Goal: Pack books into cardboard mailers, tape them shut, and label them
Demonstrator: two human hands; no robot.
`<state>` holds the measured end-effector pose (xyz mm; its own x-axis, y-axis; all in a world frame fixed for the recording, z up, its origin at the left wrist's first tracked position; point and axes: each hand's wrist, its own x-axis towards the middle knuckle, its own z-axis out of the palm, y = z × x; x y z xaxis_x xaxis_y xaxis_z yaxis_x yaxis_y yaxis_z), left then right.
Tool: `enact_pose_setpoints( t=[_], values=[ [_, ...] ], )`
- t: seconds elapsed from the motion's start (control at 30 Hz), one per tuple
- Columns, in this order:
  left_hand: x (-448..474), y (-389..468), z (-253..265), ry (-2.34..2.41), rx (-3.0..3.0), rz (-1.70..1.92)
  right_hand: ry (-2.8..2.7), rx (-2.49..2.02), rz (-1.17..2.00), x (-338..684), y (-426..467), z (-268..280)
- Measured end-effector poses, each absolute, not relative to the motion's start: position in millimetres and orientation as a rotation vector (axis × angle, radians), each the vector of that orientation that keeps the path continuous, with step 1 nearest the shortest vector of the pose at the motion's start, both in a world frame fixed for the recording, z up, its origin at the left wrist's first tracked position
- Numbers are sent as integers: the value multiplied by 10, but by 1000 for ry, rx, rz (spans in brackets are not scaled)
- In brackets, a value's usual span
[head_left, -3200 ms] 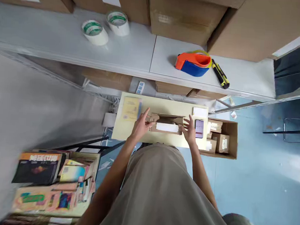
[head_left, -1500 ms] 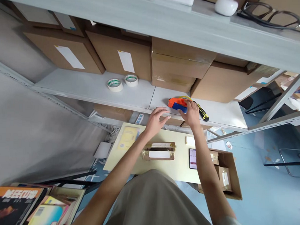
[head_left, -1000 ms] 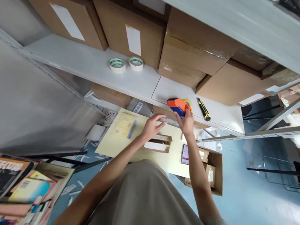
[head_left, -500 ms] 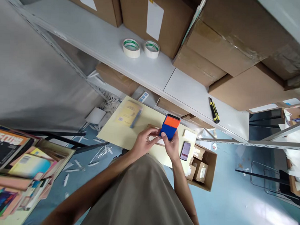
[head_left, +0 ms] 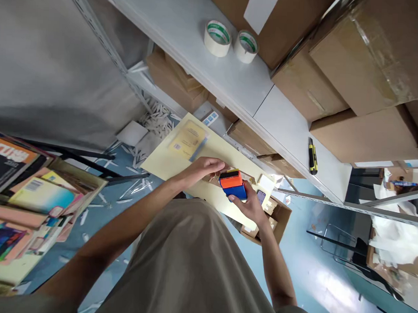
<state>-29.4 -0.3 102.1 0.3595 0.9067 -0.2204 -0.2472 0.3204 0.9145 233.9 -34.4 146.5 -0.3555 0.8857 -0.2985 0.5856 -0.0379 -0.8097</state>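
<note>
My right hand (head_left: pixel 251 203) is closed round the lower blue part of a small blue-and-orange box (head_left: pixel 235 189), its thumb along the near side. The box's upper part is orange, with a black strip and a thin yellow edge at the top. Just left of the box is my left hand (head_left: pixel 202 169), its fingers reaching toward it without gripping it. The fingers look extended, though their undersides are partly hidden. Beneath both hands lies a pale yellow board (head_left: pixel 160 161). A brown flat piece (head_left: pixel 250 177) on the board is partly covered by the hands and box.
On the board are a yellow booklet in a clear sleeve (head_left: pixel 189 139) and a phone (head_left: pixel 261 196). Beside it stands an open carton (head_left: pixel 283 219) holding small boxes. The shelf carries tape rolls (head_left: pixel 217 38) and a yellow-black cutter (head_left: pixel 313 157). Books (head_left: pixel 43 193) are stacked at left.
My left hand has come off the blue-and-orange box and moved slightly away. The box has tilted in my right hand, its top tipping left. The camera view has also shifted.
</note>
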Motion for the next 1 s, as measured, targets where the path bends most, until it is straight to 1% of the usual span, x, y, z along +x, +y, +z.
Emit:
enact_pose_setpoints(
  t=[0.2, 0.4, 0.6, 0.7, 0.8, 0.87, 1.0],
  values=[
    [-380, -42, 1026, 855, 972, 900, -2113, -1578, 1353, 2204, -352, 1672],
    [-532, -122, 938, 943, 1028, 966, -2166, -1621, 1419, 2056, -324, 1729],
    [-581, -239, 651, 1034, 974, 1017, -2138, -1748, 1500, 1893, -266, 1679],
    [-528, -335, 517, 1109, 919, 1025, -2225, -1877, 1476, 1823, -214, 1739],
    [-463, -435, 487, 1126, 881, 964, -2399, -2004, 1471, 1809, -122, 1915],
    [-472, -459, 473, 1133, 866, 960, -2459, -2073, 1551, 1851, -45, 2084],
    [-623, -357, 237, 1304, 803, 1046, -2245, -2290, 1799, 2036, 105, 2447]
  ],
)
